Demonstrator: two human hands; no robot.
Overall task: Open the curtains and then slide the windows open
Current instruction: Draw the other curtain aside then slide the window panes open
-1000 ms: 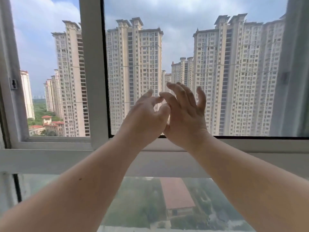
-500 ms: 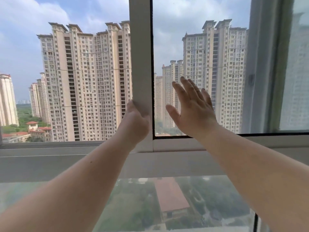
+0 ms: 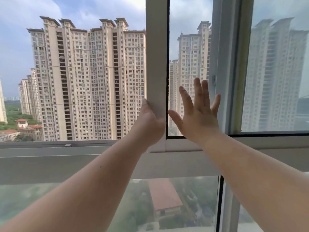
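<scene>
A: What are the two hands doing?
B: The left hand is wrapped round the left edge of the sliding window's white upright; its fingers are hidden behind the frame, so I cannot tell how tightly they curl; the right hand is spread wide, palm flat toward the glass, holding nothing, with five fingers showing.
A: And where is the window?
B: Its upright stands mid-frame, overlapping one fixed pane at the right; left of it the opening is bare, towers clear beyond; one lower pane sits below the sill.
</scene>
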